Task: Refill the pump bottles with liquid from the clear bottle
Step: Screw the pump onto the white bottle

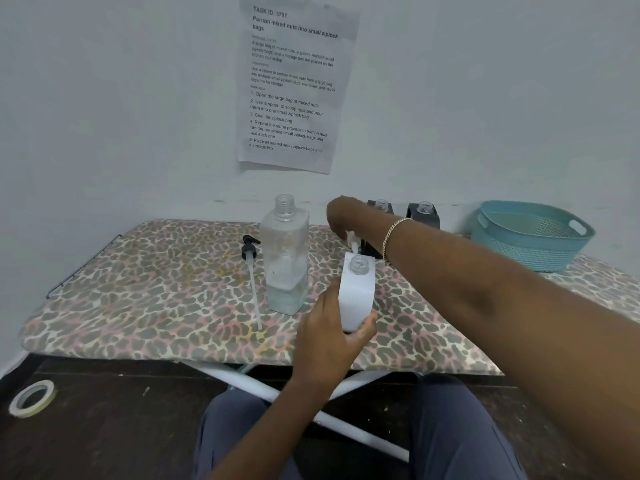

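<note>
Bench [156, 289]: clear bottle [285, 258] stands upright mid-bench, uncapped. Black pump [252, 268] lies flat just left of it, tube toward the near edge. Uncapped black bottle [424, 214] at the wall, teal basket [533, 237] far right. Right hand [341, 214] reaches across, fingers pinching white pump [351, 239]. Left hand [329, 337] grips the white pump bottle [356, 296] low down, just right of the clear bottle. Long axis near upright, open neck up.
</note>
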